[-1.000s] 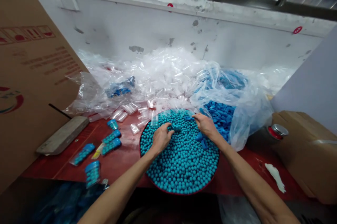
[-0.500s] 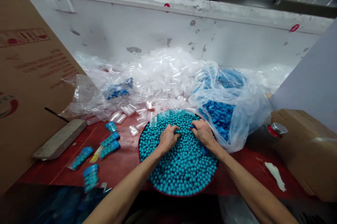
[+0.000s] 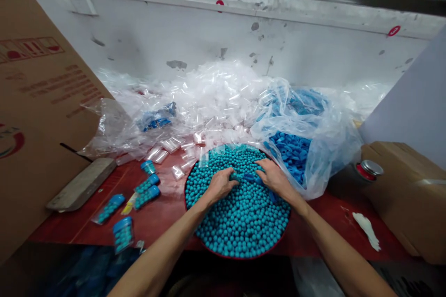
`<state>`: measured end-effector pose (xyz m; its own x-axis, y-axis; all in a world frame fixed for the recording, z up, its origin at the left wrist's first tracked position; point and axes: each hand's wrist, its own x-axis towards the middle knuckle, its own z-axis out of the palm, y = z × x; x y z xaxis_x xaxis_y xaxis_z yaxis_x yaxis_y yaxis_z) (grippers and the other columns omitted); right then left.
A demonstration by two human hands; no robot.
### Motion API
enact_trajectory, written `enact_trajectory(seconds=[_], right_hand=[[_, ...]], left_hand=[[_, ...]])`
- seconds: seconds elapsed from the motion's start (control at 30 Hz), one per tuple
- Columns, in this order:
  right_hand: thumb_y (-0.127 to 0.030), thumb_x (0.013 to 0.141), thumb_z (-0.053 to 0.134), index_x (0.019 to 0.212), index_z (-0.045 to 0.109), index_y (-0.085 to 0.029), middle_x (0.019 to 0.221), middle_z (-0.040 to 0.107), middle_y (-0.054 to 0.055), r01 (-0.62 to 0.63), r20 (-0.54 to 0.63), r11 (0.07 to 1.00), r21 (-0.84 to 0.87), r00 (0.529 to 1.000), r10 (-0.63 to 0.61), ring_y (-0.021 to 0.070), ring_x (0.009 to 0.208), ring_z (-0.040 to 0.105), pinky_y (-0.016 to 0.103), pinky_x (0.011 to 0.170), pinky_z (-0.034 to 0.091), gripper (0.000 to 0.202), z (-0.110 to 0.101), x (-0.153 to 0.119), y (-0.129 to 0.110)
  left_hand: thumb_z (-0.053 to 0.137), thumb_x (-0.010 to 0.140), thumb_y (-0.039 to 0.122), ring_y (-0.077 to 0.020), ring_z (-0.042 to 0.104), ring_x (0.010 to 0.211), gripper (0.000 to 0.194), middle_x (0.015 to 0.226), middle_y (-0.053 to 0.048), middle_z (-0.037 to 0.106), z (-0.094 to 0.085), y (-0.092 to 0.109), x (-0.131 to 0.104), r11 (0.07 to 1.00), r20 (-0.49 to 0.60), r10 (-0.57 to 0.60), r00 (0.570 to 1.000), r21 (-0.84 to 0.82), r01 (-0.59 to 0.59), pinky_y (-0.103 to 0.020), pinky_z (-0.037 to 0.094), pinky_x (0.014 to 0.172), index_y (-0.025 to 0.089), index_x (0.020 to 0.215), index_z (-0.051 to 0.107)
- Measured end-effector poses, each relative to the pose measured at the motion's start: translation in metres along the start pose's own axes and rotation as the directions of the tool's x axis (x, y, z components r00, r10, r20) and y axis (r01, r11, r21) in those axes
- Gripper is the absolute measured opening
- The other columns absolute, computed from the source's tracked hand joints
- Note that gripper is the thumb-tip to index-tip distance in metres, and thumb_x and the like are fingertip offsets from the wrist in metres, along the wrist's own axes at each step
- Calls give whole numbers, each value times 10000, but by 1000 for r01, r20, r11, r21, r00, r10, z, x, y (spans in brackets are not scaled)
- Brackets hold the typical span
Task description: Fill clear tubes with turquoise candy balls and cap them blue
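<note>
A round red tub [image 3: 185, 194] is filled with teal balls [image 3: 240, 227]. Over its middle, my left hand [image 3: 220, 185] has its fingers and thumb curled together; what lies between them blends with the balls and I cannot make it out. On the right side of the tub my right hand [image 3: 277, 178] has its thumb and fingers apart. Just off its fingertips is a small blue cap [image 3: 250, 178] among the balls. More blue pieces [image 3: 273, 196] lie partly hidden under that hand.
Several filled clear containers with blue tops [image 3: 122, 234] lie on the red table [image 3: 156, 222]. Clear empty containers [image 3: 223, 88] are heaped behind the tub. A plastic bag of blue caps [image 3: 291, 155] is at right. Cardboard boxes [image 3: 393, 185] and a grey block [image 3: 81, 184] flank the area.
My right hand has opened and shifted slightly right; the blue cap that was at its fingertips is now on the balls between the hands. My left hand has moved slightly left and down.
</note>
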<state>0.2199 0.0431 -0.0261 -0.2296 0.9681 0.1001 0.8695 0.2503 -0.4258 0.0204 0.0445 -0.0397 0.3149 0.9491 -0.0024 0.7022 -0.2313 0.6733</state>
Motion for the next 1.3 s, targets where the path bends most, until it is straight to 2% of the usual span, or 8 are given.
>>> enact_trajectory(seconds=[0.13, 0.3, 0.53, 0.73, 0.9, 1.0, 1.13, 1.3], right_hand=[[-318, 826, 447, 919, 575, -178, 933, 578, 90, 58, 143, 944, -324, 990, -12, 219, 919, 500, 322, 774, 372, 211, 11, -5, -23], [-333, 835, 436, 1006, 535, -195, 951, 574, 88, 113, 118, 929, -353, 990, -75, 215, 909, 499, 310, 751, 356, 241, 20, -17, -30], [-258, 831, 432, 987, 515, -150, 937, 600, 90, 3, 92, 964, -264, 996, 23, 189, 870, 551, 257, 719, 381, 207, 13, -11, -29], [-248, 829, 439, 1096, 515, -179, 1033, 602, 76, 186, 48, 982, -29, 982, -185, 175, 957, 543, 263, 792, 401, 286, 10, -9, -43], [-245, 825, 427, 1076, 555, -200, 1020, 625, 49, 144, 98, 954, 264, 980, -175, 166, 934, 565, 292, 820, 424, 285, 6, -10, -35], [-216, 810, 450, 1059, 558, -189, 983, 630, 51, 156, -33, 936, 315, 988, -153, 163, 905, 572, 301, 813, 438, 272, 7, -12, -37], [-176, 804, 464, 1044, 563, -202, 983, 616, 63, 310, -197, 920, 239, 943, -267, 171, 935, 550, 327, 828, 440, 262, 16, -17, -45], [-169, 818, 441, 1059, 565, -223, 1005, 618, 49, 407, -250, 858, 315, 907, -338, 153, 953, 557, 317, 841, 454, 276, 23, -22, -46]], left_hand=[[530, 698, 316, -132, 495, 640, 167, 635, 35, 534, 5, -4, 2, 997, 15, 9, 1000, -73, -8, -218, 342, 593, 193, 803, 573], [460, 735, 313, -122, 458, 632, 191, 639, 30, 507, -1, -7, -1, 984, 32, 7, 999, -179, -1, -217, 344, 588, 167, 801, 563], [440, 725, 323, -85, 381, 526, 232, 563, 54, 427, -6, -5, -9, 935, 140, 4, 990, -351, 46, -195, 319, 495, 131, 780, 558], [447, 730, 330, -70, 376, 492, 239, 565, 61, 438, -10, -5, -13, 903, 185, 5, 983, -423, 75, -184, 321, 467, 145, 836, 555], [455, 737, 341, -87, 466, 549, 285, 670, 24, 523, -14, -5, -22, 818, 247, -27, 969, -551, 163, -172, 357, 444, 154, 948, 499], [467, 742, 356, -86, 480, 523, 337, 677, 19, 521, -12, -1, -25, 745, 254, -38, 966, -637, 197, -169, 363, 414, 154, 1012, 459], [492, 741, 357, -53, 432, 462, 465, 661, 39, 490, -10, 7, -29, 671, 195, -42, 980, -721, 173, -161, 350, 410, 173, 1151, 373], [518, 727, 343, -46, 397, 443, 537, 621, 58, 429, -8, 13, -34, 641, 157, -51, 986, -752, 152, -164, 324, 398, 176, 1206, 343]])
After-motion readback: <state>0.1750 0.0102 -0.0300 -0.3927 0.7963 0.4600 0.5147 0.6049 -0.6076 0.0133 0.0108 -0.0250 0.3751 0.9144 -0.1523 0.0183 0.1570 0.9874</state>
